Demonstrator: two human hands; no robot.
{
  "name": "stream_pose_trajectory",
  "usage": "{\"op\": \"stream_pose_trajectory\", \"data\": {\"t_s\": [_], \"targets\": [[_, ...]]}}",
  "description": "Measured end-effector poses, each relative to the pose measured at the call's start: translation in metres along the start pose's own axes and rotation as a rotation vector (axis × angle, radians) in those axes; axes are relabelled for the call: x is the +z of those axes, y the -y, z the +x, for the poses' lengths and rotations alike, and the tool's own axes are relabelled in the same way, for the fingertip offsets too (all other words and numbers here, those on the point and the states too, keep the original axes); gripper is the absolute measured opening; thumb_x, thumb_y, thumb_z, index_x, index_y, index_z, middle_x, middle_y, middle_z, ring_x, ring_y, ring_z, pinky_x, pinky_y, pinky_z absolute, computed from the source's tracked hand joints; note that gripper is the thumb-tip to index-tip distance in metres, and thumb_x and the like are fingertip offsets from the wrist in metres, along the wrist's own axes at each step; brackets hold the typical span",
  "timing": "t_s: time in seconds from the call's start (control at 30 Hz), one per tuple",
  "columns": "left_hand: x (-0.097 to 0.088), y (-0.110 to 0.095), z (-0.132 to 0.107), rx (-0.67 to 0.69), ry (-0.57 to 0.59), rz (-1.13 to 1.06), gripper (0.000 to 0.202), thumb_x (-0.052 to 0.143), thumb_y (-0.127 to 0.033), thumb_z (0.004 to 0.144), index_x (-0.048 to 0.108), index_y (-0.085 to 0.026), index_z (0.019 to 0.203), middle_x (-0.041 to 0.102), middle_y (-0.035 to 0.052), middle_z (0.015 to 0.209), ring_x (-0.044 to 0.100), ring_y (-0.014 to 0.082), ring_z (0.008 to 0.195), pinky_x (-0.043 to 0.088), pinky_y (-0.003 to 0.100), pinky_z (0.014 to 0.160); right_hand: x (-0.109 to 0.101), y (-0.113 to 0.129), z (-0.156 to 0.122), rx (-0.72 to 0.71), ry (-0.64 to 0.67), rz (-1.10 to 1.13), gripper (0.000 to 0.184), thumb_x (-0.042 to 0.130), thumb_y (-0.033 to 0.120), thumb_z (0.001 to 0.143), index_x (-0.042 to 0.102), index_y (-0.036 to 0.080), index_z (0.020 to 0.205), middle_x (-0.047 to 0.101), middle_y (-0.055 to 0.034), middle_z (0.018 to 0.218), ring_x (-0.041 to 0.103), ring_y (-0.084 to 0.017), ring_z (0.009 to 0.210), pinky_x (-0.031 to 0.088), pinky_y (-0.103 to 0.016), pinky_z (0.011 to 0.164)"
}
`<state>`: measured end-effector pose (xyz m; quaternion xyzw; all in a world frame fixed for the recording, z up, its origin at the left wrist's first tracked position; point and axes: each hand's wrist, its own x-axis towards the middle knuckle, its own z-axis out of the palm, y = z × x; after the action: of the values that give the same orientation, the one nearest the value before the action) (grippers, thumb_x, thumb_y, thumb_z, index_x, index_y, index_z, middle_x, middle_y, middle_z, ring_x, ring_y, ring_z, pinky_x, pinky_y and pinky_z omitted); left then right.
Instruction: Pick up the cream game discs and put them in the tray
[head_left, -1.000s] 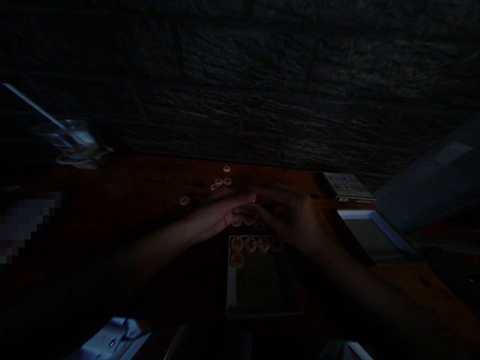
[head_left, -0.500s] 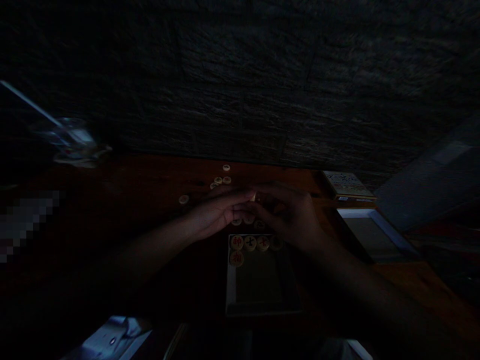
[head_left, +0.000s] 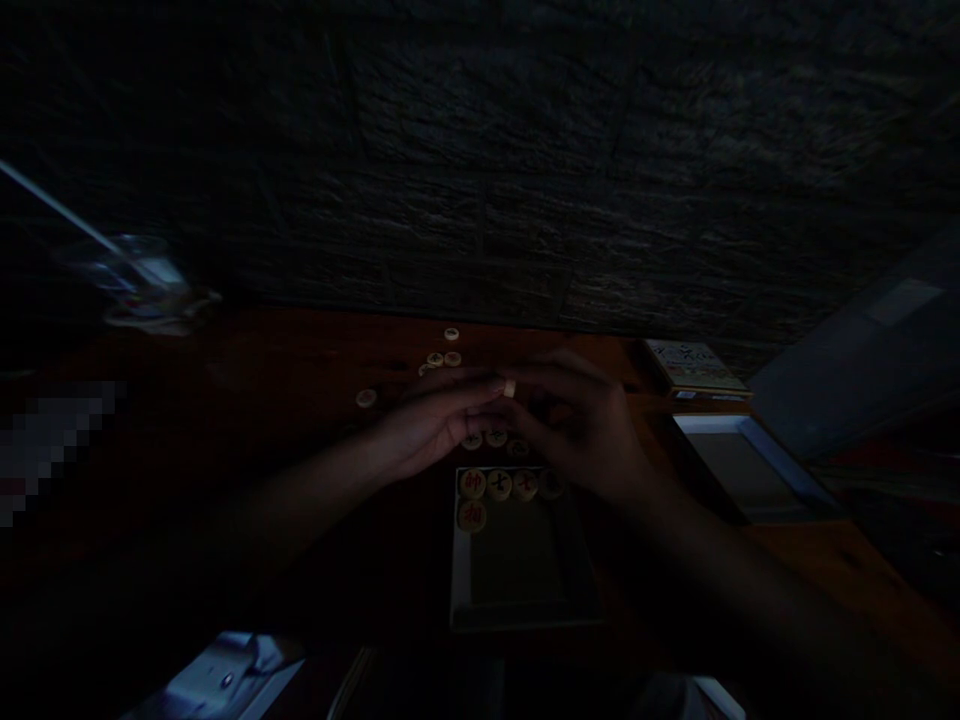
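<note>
Close together above the wooden table, my left hand [head_left: 431,425] and my right hand [head_left: 585,420] meet around a small round Chinese chess piece [head_left: 509,388] seen edge-on. The left fingertips press against it, and the right thumb and forefinger close in from the other side. Just below the hands lies a shallow box tray [head_left: 460,580] with a pale rim. A row of pieces fills its far end, including a red-marked piece [head_left: 472,484], and another red-marked piece [head_left: 472,516] sits under the row's left end. Several loose pieces [head_left: 496,437] lie between hands and tray, partly hidden.
Beyond my hands, more loose pieces [head_left: 451,358] are scattered on the table [head_left: 300,350]. To the right are a printed box [head_left: 697,368] and an open box part [head_left: 806,485]. A clear cup with a straw [head_left: 150,280] stands far left. A dark stone wall [head_left: 480,180] rises behind.
The piece between my hands has shifted slightly up and shows more of its edge. My right fingers have lifted a little. The pieces in the tray are unchanged.
</note>
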<state>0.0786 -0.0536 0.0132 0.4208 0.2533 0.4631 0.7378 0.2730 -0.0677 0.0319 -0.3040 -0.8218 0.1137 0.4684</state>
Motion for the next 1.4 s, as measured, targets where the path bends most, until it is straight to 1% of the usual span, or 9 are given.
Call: {"op": "stream_pose_trajectory", "data": {"t_s": [0.13, 0.3, 0.4, 0.5, 0.63, 0.83, 1.03, 1.2, 1.4], "targets": [[0.0, -0.002, 0.001, 0.046, -0.035, 0.032, 0.015, 0.082, -0.017, 0.083, 0.081, -0.013, 0.098, 0.08, 0.0089, 0.1, 0.076, 0.019, 0.092, 0.06, 0.032, 0.09, 0.0, -0.001, -0.001, 0.07, -0.013, 0.005, 0.03, 0.069, 0.023, 0.093, 0.077, 0.024, 0.122, 0.073, -0.0069, 0.103, 0.069, -0.019, 0.089, 0.058, -0.03, 0.074], [0.001, 0.0, 0.0, 0.12, -0.12, 0.059, 0.027, 0.088, -0.014, 0.075, 0.081, -0.016, 0.101, 0.081, 0.008, 0.106, 0.077, 0.0208, 0.095, 0.062, 0.035, 0.089, 0.005, -0.003, -0.003, 0.288, -0.025, 0.087, 0.027, 0.069, 0.032, 0.095, 0.079, 0.023, 0.119, 0.08, -0.0064, 0.098, 0.073, -0.019, 0.082, 0.058, -0.03, 0.069], [0.001, 0.002, -0.002, 0.158, -0.154, 0.118, 0.033, 0.091, -0.016, 0.071, 0.081, -0.017, 0.103, 0.081, 0.0086, 0.108, 0.077, 0.0207, 0.093, 0.062, 0.034, 0.088, 0.009, -0.003, -0.003, 0.39, -0.069, 0.229, 0.025, 0.074, 0.037, 0.092, 0.081, 0.023, 0.112, 0.082, -0.0055, 0.1, 0.076, -0.02, 0.084, 0.06, -0.03, 0.074], [-0.001, 0.003, -0.003, 0.216, -0.153, 0.26, 0.037, 0.093, -0.02, 0.07, 0.082, -0.019, 0.105, 0.081, 0.0087, 0.11, 0.077, 0.0213, 0.096, 0.061, 0.033, 0.09, 0.011, -0.004, -0.002, 0.47, -0.094, 0.327, 0.022, 0.081, 0.037, 0.086, 0.082, 0.021, 0.101, 0.082, -0.0053, 0.095, 0.077, -0.02, 0.082, 0.059, -0.028, 0.071], [-0.003, 0.003, -0.004, 0.291, -0.148, 0.4, 0.035, 0.092, -0.023, 0.071, 0.082, -0.02, 0.104, 0.082, 0.008, 0.108, 0.077, 0.0225, 0.096, 0.061, 0.035, 0.09, 0.011, -0.003, 0.0, 0.595, -0.077, 0.432, 0.024, 0.084, 0.042, 0.082, 0.082, 0.019, 0.09, 0.079, -0.0043, 0.078, 0.071, -0.016, 0.065, 0.054, -0.024, 0.057], [-0.002, 0.002, -0.004, 0.301, -0.146, 0.399, 0.036, 0.092, -0.024, 0.072, 0.082, -0.021, 0.107, 0.082, 0.0072, 0.107, 0.078, 0.0215, 0.095, 0.062, 0.034, 0.088, 0.01, 0.001, 0.004, 0.74, -0.082, 0.578, 0.033, 0.086, 0.046, 0.076, 0.083, 0.017, 0.09, 0.072, -0.0023, 0.063, 0.061, -0.012, 0.052, 0.049, -0.023, 0.05], [-0.001, 0.002, -0.006, 0.31, -0.132, 0.428, 0.033, 0.091, -0.023, 0.073, 0.082, -0.021, 0.104, 0.082, 0.0073, 0.105, 0.078, 0.0219, 0.094, 0.062, 0.034, 0.087, 0.009, 0.0, 0.004, 0.731, -0.052, 0.598, 0.036, 0.09, 0.045, 0.072, 0.081, 0.016, 0.09, 0.074, -0.0041, 0.07, 0.061, -0.012, 0.053, 0.047, -0.022, 0.048], [0.003, 0.0, -0.007, 0.285, -0.143, 0.476, 0.028, 0.091, -0.024, 0.074, 0.083, -0.018, 0.1, 0.082, 0.0076, 0.097, 0.078, 0.0217, 0.087, 0.063, 0.033, 0.084, 0.011, -0.004, 0.002, 0.699, -0.03, 0.592, 0.03, 0.088, 0.045, 0.075, 0.08, 0.017, 0.08, 0.071, -0.0018, 0.065, 0.057, -0.009, 0.05, 0.043, -0.02, 0.045], [0.003, 0.001, -0.007, 0.216, -0.159, 0.281, 0.023, 0.087, -0.03, 0.08, 0.083, -0.019, 0.1, 0.082, 0.0068, 0.099, 0.079, 0.0212, 0.086, 0.065, 0.036, 0.084, 0.011, -0.003, 0.003, 0.731, -0.036, 0.598, 0.032, 0.083, 0.049, 0.08, 0.083, 0.018, 0.085, 0.07, -0.0019, 0.064, 0.06, -0.011, 0.053, 0.046, -0.021, 0.049]]}}
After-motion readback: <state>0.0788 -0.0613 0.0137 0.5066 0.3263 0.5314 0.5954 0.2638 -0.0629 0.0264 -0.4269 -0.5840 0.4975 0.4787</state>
